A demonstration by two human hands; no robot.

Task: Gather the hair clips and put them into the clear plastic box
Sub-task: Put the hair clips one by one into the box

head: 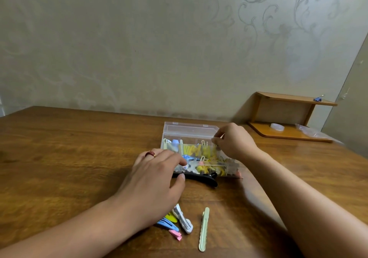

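Right now the clear plastic box sits open on the wooden tabletop, its lid tipped back toward the wall, and its compartments hold a jumble of yellow, blue and pale clips. The left hand lies at the box's near left corner, fingers curled over the edge and thumb pressing on a large black clip that lies on the tabletop touching the box's front wall; a red ring shows on one finger. Whether the fingers pinch anything inside the box I cannot tell. The right hand hovers over the box's far right corner with its fingertips pinched narrow on something small and pale (too blurred to name).

Several clips are outside the box, near the front edge of the tabletop: a long pale green clip lying alone, and just to its left a small heap with a white clip, a yellow clip, a blue clip and a pink clip, partly under the left wrist.

At the far right stands a small wooden shelf.
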